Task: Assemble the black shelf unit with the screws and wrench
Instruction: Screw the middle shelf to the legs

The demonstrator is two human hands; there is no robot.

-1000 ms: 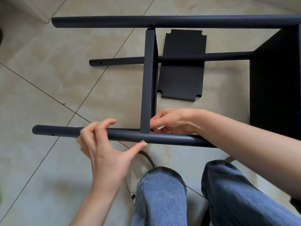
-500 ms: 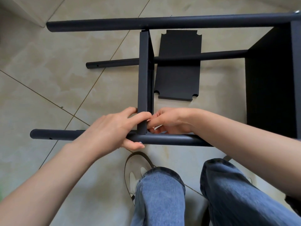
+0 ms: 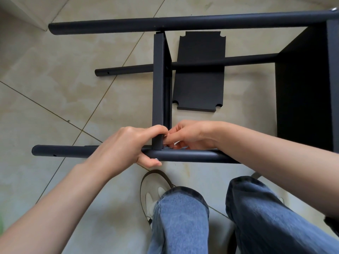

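1. Shelf unit (image 3: 304, 85), black and half built, lies on its side on the tiled floor (image 3: 55, 88), in front of the person's knees.
2. Its near tube (image 3: 183, 156) runs left to right, and an upright shelf panel (image 3: 158, 85) stands between this tube and the far tube (image 3: 183, 22).
3. The left hand (image 3: 128, 145) grips the joint: the fingers curl over the lower end of the panel, and the thumb presses under the near tube.
4. A small silver screw head (image 3: 156, 159) shows on the near tube, just beside the left thumb.
5. The right hand (image 3: 190, 136) reaches behind the same joint with fingers curled; what they pinch is hidden, so one cannot tell.
6. A loose panel (image 3: 200, 87) lies flat on the floor under the lower rear tube (image 3: 124, 69).
7. Blue jeans (image 3: 179, 220) and one shoe (image 3: 152, 191) are at the bottom.
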